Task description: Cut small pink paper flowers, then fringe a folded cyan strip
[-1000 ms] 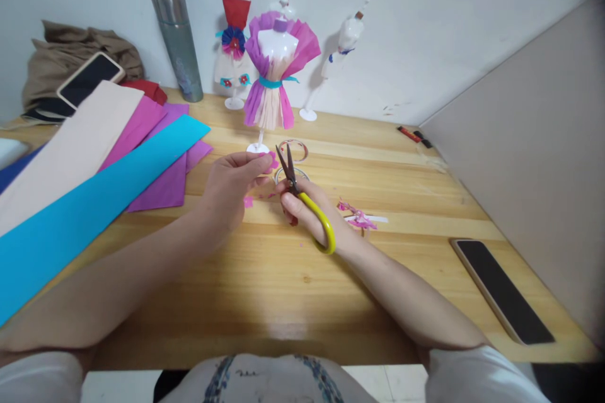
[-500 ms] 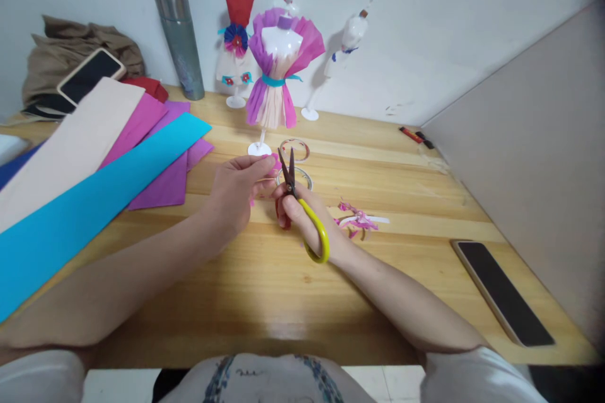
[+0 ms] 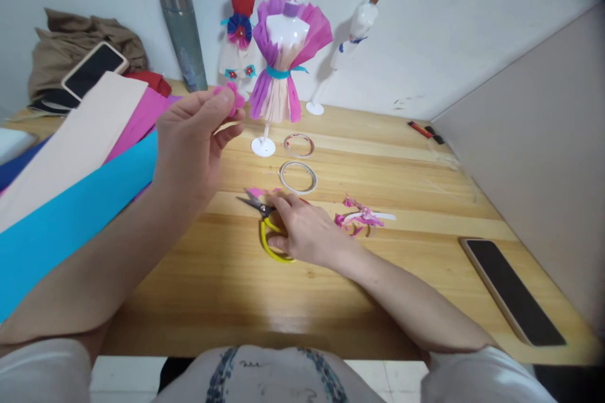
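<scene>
Between the thumb and fingers of my left hand [image 3: 191, 138] is a small pink paper flower [image 3: 235, 99], raised in front of the dressed mannequins. My right hand [image 3: 309, 227] is low at the tabletop, with its fingers around the handles of the yellow-handled scissors [image 3: 265, 209]. Their blades are parted and point to the left. Pink paper scraps [image 3: 258, 192] lie just beyond the blades. Past my right hand are two rolls of tape, one white [image 3: 299, 177] and one with red marks [image 3: 299, 145]. The mannequin in a purple and pink paper dress [image 3: 278, 72] stands behind them.
Coloured crepe paper strips [image 3: 80, 201] cover the left side. A thermos [image 3: 182, 31], a red-topped mannequin [image 3: 242, 0] and a tilted mannequin [image 3: 362, 22] stand along the wall. Crumpled pink scraps [image 3: 362, 215] and a phone [image 3: 513, 289] lie to the right.
My left hand has risen up and left with the pink paper flower. My right hand has turned and lowered the scissors to the tabletop, their blades swinging from upward to leftward.
</scene>
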`<state>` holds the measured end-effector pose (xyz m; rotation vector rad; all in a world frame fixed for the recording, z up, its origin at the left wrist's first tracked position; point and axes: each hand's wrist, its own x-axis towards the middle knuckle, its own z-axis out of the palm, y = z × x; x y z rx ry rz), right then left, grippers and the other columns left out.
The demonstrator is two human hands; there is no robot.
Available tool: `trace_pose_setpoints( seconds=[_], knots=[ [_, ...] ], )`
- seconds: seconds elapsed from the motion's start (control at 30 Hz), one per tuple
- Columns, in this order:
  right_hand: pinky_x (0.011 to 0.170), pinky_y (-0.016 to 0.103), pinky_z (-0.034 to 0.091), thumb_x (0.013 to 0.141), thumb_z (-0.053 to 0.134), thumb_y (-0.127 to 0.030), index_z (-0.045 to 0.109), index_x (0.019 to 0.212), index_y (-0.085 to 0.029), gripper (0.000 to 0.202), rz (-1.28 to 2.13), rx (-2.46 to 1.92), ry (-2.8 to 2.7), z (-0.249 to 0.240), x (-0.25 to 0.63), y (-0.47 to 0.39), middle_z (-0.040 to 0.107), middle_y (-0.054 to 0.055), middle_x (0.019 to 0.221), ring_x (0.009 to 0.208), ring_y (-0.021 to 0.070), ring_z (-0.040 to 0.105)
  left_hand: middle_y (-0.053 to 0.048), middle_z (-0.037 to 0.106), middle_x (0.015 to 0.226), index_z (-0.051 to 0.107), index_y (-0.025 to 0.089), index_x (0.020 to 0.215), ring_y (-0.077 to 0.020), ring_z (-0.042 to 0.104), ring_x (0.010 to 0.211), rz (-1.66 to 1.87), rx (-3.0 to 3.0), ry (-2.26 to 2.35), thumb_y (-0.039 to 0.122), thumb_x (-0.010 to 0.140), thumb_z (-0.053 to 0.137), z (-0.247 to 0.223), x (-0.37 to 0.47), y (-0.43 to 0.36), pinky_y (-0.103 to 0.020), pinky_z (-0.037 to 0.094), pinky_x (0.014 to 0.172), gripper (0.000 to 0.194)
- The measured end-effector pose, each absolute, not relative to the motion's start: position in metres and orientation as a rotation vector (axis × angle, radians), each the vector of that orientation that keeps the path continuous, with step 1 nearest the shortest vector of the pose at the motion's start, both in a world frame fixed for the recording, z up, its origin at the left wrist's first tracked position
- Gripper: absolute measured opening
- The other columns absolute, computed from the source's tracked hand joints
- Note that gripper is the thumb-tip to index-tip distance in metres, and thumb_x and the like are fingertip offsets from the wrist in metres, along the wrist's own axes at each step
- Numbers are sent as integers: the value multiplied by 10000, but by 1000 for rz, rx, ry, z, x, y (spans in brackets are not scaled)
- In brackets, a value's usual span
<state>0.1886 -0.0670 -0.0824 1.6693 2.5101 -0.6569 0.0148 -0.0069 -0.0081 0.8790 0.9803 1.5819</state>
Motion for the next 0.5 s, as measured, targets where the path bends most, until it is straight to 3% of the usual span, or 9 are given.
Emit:
trace_pose_setpoints(
  seconds=[0.1, 0.2, 0.27, 0.3, 0.4, 0.5],
  knots=[
    [880, 411, 533, 867, 711, -302, 476, 1539, -150, 728, -727, 1609, 2543, -70, 193, -73, 582, 233, 1491, 1219, 370, 667, -1, 653, 749, 735, 202, 665, -118, 645, 764, 1538, 869, 952, 209, 853, 796, -8, 18, -10, -241, 538, 709, 198],
    [776, 376, 522, 903, 691, -258, 686, 1297, -164, 405, -747, 1476, 2635, -65, 198, -77, 763, 180, 1168, 1017, 339, 732, -10, 658, 720, 727, 170, 626, -95, 618, 718, 1495, 845, 963, 163, 886, 744, -8, 21, -10, -215, 521, 694, 261],
    [753, 371, 531, 950, 625, -212, 758, 1105, -168, 210, -715, 1489, 2731, -71, 199, -74, 792, 153, 978, 930, 317, 745, -14, 667, 706, 727, 163, 623, -90, 612, 697, 1474, 837, 971, 140, 886, 726, -10, 23, -9, -200, 509, 661, 264],
    [779, 376, 549, 967, 589, -183, 765, 1090, -167, 215, -694, 1517, 2815, -77, 198, -69, 795, 157, 997, 961, 313, 747, -13, 674, 708, 729, 163, 632, -90, 615, 696, 1461, 834, 973, 132, 882, 723, -11, 24, -8, -196, 505, 652, 252],
    [1096, 443, 518, 1000, 464, -87, 679, 1347, -176, 418, -710, 1354, 3149, -99, 191, -46, 636, 161, 1485, 1367, 280, 605, -4, 656, 673, 708, 161, 629, -86, 614, 676, 1411, 808, 986, 125, 873, 714, -17, 28, -6, -185, 493, 627, 246],
    [1204, 450, 444, 986, 495, -79, 723, 1261, -147, 364, -783, 1126, 3143, -110, 190, -28, 644, 158, 1476, 1457, 266, 529, -5, 631, 650, 699, 149, 621, -84, 601, 651, 1337, 792, 1009, 141, 836, 734, -24, 31, -6, -182, 482, 606, 218]
  ],
)
